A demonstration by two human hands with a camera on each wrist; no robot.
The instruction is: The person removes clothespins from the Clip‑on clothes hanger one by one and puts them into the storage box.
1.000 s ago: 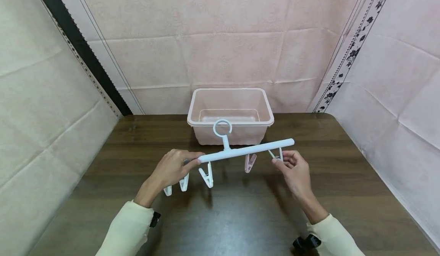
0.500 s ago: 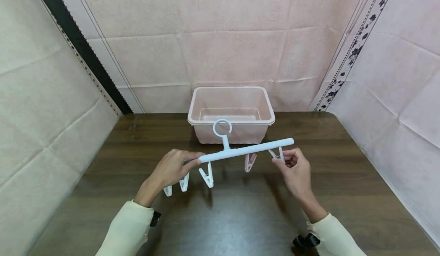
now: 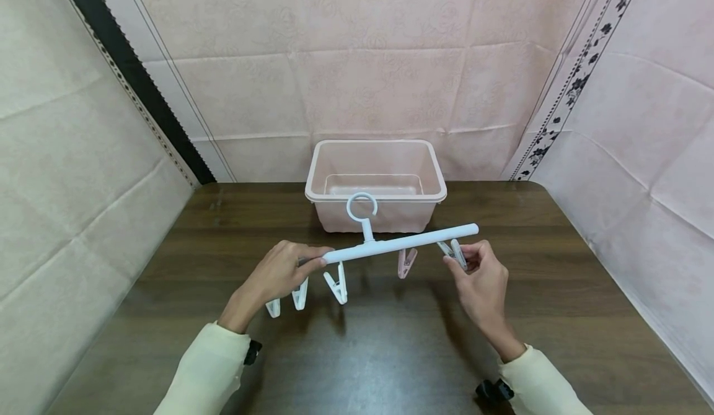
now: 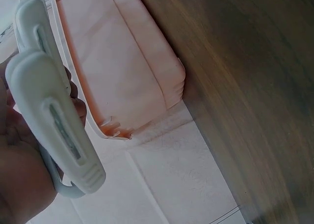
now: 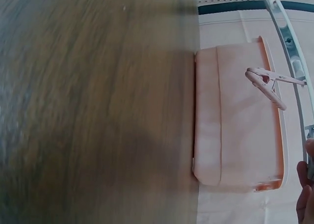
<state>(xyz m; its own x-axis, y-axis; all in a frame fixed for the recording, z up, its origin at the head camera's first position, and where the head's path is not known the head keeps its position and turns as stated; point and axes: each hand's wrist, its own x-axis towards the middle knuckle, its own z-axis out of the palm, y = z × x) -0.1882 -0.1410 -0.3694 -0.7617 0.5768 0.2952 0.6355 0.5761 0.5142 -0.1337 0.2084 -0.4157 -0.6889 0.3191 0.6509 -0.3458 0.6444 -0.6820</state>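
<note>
Angled both forearms (image 3: 209,371) inward from the near side. Wrapped the left grip (image 3: 281,269) round the left end of the white hanger (image 3: 401,243), hiding it; partly covered the two leftmost clips (image 4: 46,118), large only in the left wrist view. Pinched the right-end clip (image 3: 458,254) in the right grip (image 3: 482,279), cut off in the right wrist view; saw the pink clip (image 5: 265,90) clearly there. Held the hanger slanted above the surface (image 3: 362,365), right end farther, before the pink bin (image 3: 398,217).

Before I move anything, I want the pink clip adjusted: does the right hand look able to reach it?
Probably yes: the pink clip hangs untouched from the hanger bar, close to the right hand, though its grip on the pale end clip would likely need releasing first.
</note>
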